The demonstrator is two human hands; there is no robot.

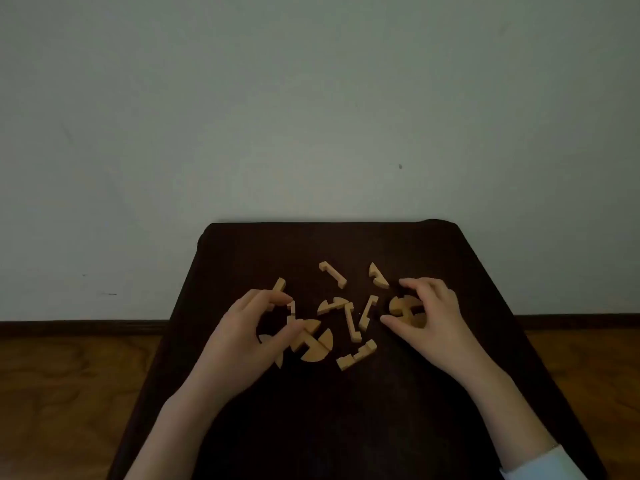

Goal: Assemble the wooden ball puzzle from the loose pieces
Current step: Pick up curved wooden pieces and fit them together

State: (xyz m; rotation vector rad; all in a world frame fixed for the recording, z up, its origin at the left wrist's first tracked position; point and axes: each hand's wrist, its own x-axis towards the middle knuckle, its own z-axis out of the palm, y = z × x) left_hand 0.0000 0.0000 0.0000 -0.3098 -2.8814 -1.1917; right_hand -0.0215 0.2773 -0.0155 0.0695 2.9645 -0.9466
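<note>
Starting at my left, the left hand [242, 336] hangs over the dark worktop [346, 410] with its fingers [282, 299] curled toward a thin stepped piece [292, 310], thumb beside the big notched disc [313, 339]. I cannot tell whether the fingers actually pinch that piece or only touch it. A short bar [278, 287] pokes out behind the knuckles, and a curved piece [273, 348] lies half hidden under the palm.

In the middle the loose pieces sit spread apart, I judge so each shape can be read and picked singly: one half-round piece [330, 305], two slim notched bars [353, 322] side by side, one chunky stepped bar [356, 355] nearest me, and one long bracket [333, 274] farther back. A small wedge [377, 276] lies farther right.

On the right, the right hand [429, 318] has thumb and fingers curled round a second notched disc [405, 308], gripping it against the worktop, probably to lift it as a core piece. I count eleven pieces showing, none joined yet.
</note>
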